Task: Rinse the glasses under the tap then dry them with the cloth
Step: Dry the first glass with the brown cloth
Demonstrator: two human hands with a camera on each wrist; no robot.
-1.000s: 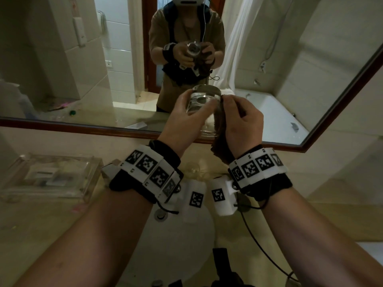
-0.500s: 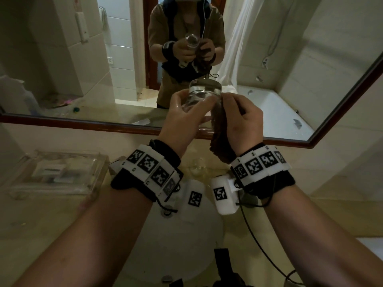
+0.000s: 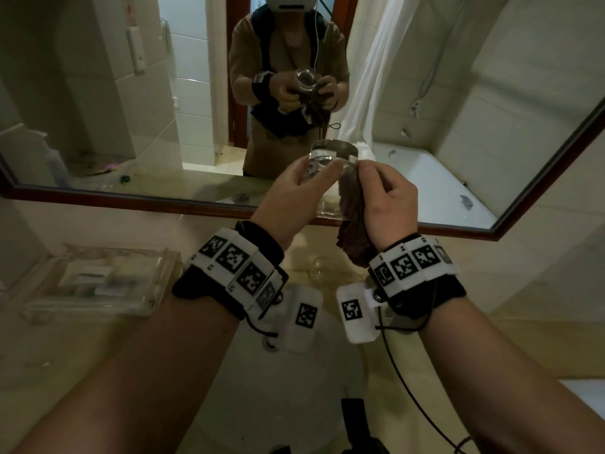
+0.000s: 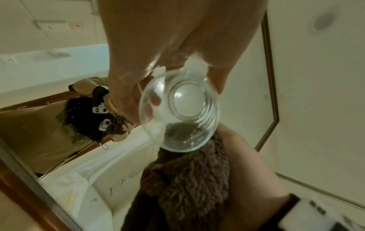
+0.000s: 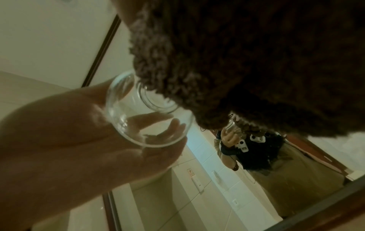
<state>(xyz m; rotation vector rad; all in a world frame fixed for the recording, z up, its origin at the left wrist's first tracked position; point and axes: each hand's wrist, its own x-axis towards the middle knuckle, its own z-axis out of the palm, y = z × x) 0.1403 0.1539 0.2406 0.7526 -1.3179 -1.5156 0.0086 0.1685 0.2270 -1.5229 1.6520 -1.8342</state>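
Note:
A clear drinking glass (image 3: 330, 178) is held up in front of the mirror, mouth towards me. My left hand (image 3: 304, 181) grips its left side, thumb and fingers curled round the wall. My right hand (image 3: 376, 185) pinches a brown fluffy cloth (image 3: 352, 224) against the glass's right side, and the rest of the cloth hangs down past the wrist. The left wrist view looks into the glass (image 4: 179, 112), with the cloth (image 4: 187, 179) at its lower rim. In the right wrist view the cloth (image 5: 237, 62) covers part of the glass (image 5: 146, 112), and the left hand (image 5: 79, 140) shows behind it.
The white sink basin (image 3: 294, 404) lies below my wrists in a beige counter. A clear plastic tray (image 3: 91, 283) with small items sits at the left. Another clear glass object (image 3: 316, 268) stands on the counter behind the basin. The wood-framed mirror (image 3: 131, 201) runs across the back.
Both hands keep their hold on the glass and the cloth. They have shifted only slightly in front of the mirror.

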